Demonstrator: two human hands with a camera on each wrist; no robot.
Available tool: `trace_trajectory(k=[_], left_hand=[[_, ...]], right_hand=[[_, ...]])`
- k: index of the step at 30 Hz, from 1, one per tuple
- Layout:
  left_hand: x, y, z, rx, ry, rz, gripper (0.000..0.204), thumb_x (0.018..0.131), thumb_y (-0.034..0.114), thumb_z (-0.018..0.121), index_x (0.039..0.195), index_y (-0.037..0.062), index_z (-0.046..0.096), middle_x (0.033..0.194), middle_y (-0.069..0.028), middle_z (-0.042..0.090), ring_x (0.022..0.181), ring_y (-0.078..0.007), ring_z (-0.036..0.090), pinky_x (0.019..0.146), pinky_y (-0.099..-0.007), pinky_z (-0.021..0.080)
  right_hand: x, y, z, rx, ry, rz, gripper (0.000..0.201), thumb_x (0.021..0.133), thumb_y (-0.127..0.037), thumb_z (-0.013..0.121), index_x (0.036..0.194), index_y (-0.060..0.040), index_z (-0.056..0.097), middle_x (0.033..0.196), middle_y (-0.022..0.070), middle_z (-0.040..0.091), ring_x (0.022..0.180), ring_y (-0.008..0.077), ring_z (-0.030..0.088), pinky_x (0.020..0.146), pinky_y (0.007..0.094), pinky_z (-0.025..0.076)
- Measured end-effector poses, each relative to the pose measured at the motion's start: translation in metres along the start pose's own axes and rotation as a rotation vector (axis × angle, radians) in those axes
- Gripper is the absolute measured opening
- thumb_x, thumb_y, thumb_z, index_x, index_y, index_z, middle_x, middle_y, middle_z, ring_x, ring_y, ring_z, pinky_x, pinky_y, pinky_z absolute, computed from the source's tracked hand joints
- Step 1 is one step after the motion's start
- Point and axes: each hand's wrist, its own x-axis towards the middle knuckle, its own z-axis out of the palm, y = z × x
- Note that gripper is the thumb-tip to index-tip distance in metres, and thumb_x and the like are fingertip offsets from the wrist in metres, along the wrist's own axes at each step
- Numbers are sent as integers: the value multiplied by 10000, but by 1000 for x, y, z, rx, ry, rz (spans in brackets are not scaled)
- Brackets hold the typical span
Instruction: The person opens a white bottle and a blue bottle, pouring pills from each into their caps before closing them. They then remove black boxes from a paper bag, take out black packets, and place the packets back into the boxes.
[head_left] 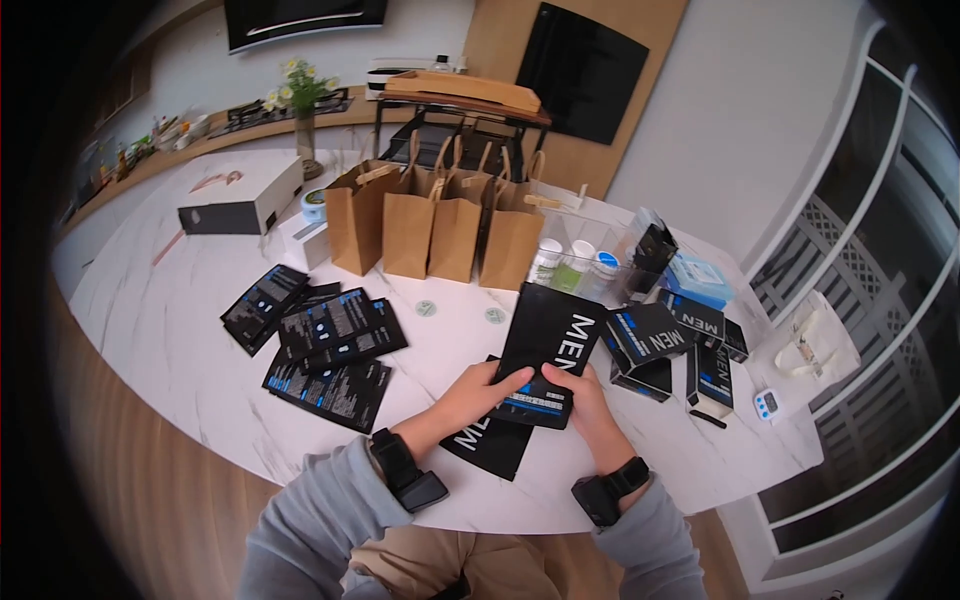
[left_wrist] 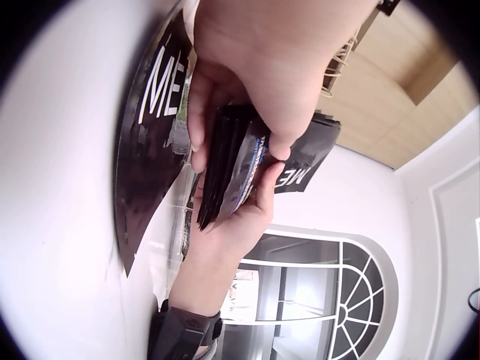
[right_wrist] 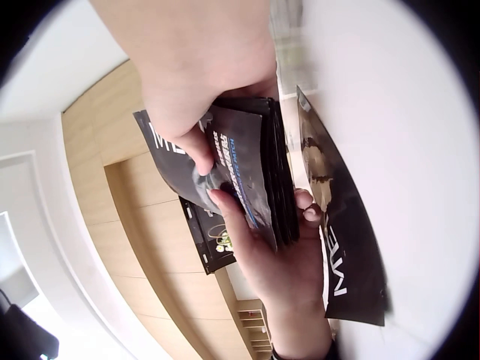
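Observation:
A stack of black "MEN" sachets (head_left: 545,330) is held over the near part of the table by both hands. My left hand (head_left: 478,394) grips its left edge, with the thumb on the front face. On the opposite edge my right hand (head_left: 588,398) grips it the same way, the two thumbs close together. Several layered edges of the stack (right_wrist: 279,176) show in the right wrist view, along with small "EYE PATCH" print. Below the hands, another black sachet (head_left: 508,452) lies on the table, partly covered by the stack.
More black sachets (head_left: 330,335) lie spread on the left. Black "MEN" boxes (head_left: 645,335) are piled on the right, near a small white timer (head_left: 767,403). Brown paper bags (head_left: 460,225) stand behind, beside a clear bin (head_left: 610,230) with bottles. A white box (head_left: 240,195) sits back left.

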Motion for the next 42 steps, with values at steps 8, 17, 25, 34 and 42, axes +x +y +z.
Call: trace_trajectory(k=[8, 17, 25, 34, 42], left_hand=[[-1, 10, -2, -221, -122, 3, 458, 953, 397, 263, 1069, 16, 489, 777, -97, 621, 637, -134, 607, 572, -198, 480], [1, 11, -1, -168, -93, 8, 499, 951, 401, 253, 1023, -5, 533, 703, -73, 600, 610, -148, 605, 567, -202, 475], [0, 10, 0, -108, -69, 16, 506, 947, 415, 257, 1002, 2, 544, 686, -64, 597, 601, -141, 601, 557, -197, 466], [0, 8, 0, -98, -36, 10, 493, 946, 412, 266, 998, 12, 550, 687, -59, 596, 598, -140, 596, 552, -198, 460], [1, 7, 0, -88, -39, -5, 470, 954, 380, 261, 995, 13, 553, 694, -61, 600, 600, -135, 596, 553, -198, 461]], right_hand=[[5, -20, -23, 88, 322, -386, 272, 738, -94, 677, 968, -11, 559, 861, 20, 584, 755, 101, 554, 699, 226, 436], [10, -51, -79, 225, 868, -868, 399, 746, -137, 696, 1057, 46, 526, 990, 63, 571, 849, 149, 545, 775, 262, 422], [5, -51, -152, 145, 1365, -1028, 476, 775, -192, 676, 1084, 114, 483, 1047, 159, 571, 894, 222, 549, 812, 313, 423], [8, -40, -187, 305, 1518, -1060, 414, 745, -20, 664, 1105, 69, 482, 1024, 123, 561, 839, 207, 552, 761, 305, 462], [18, -24, -217, 305, 1646, -909, 391, 773, -82, 650, 1095, 69, 490, 1027, 163, 565, 852, 231, 564, 753, 315, 460]])
